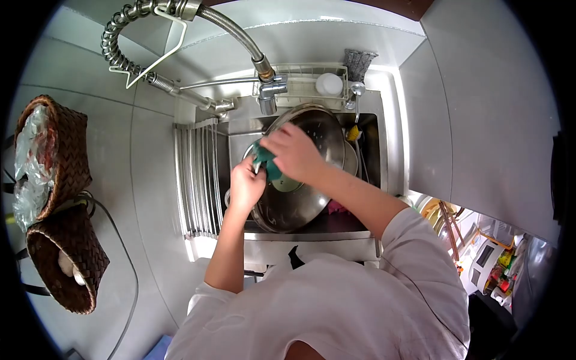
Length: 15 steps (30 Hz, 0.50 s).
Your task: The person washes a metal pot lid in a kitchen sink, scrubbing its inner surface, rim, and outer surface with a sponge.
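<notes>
Above the sink, my left hand (248, 185) is closed round a small pale utensil end, too small to name, with a green scouring cloth (271, 168) against it. My right hand (292, 151) is at the cloth's upper right, its fingers bent over it and blurred by motion. Beneath both hands, a large round metal pan (288, 207) lies tilted in the sink (240, 142). Some pale greenish liquid shows in a vessel below the cloth. What lies under my fingers is hidden.
A spring-hose faucet (268, 102) arches over the back left. A roll-up rack (197, 180) covers the sink's left side. Behind stands a wire basket (300, 84) with a white round item (329, 85). Woven baskets (73, 159) hang at far left. A yellow-headed brush (354, 133) is right.
</notes>
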Each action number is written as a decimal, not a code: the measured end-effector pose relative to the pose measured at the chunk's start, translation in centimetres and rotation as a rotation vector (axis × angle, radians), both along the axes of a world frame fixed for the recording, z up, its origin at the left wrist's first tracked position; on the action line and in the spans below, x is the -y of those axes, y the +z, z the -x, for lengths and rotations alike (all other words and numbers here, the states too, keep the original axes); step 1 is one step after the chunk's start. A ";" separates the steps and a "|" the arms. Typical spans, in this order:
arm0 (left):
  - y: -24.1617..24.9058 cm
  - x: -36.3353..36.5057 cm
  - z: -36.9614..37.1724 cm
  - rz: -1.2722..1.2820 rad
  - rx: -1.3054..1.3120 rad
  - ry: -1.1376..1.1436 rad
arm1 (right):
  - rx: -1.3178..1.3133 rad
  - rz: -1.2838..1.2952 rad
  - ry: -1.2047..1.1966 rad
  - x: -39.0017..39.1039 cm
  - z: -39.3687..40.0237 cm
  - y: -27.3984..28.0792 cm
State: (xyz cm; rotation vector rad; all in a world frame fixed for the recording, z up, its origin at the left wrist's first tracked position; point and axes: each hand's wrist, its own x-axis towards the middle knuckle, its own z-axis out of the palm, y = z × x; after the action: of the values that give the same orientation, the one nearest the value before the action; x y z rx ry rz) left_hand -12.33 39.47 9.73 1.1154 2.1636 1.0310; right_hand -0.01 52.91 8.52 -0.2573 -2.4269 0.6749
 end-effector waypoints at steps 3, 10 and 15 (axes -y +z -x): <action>-0.5 0.2 -0.2 -0.045 0.040 0.027 | -0.061 0.092 -0.244 -3.6 -0.4 -0.5; 0.0 0.5 -0.4 -0.075 -0.015 0.000 | -0.040 0.110 0.073 3.0 -0.2 1.1; -0.5 1.7 -1.0 -0.034 0.006 0.048 | -0.028 0.030 -0.184 -2.9 -0.9 0.0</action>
State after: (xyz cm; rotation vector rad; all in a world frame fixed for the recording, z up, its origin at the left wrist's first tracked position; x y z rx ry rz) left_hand -11.34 37.81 9.28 1.0791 2.1860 1.0940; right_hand 0.86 55.86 8.55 -0.4733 -2.3325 0.6287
